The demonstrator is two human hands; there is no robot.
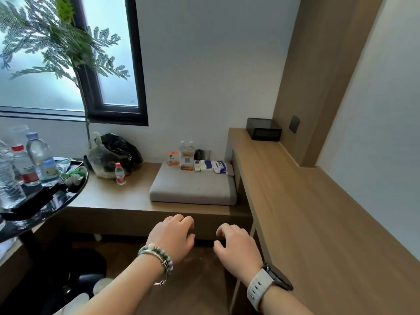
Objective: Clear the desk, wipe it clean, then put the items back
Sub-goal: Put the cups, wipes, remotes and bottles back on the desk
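The left hand [172, 237] and right hand [237, 245] hover empty, fingers loosely curled, just left of the wooden desk [306, 212]. A dark box [264, 129], contents hidden, sits at the desk's far end.

Soft, cool daylight enters through the frosted, dark-framed window [113, 64] at upper left, leaving the room evenly but dimly lit. The glossy black round surface [45, 201] shows glare. Straight edges bow from wide-angle distortion; detail is slightly soft.

Head-worn wide-angle view, forward and down, close above the desk [318, 223].
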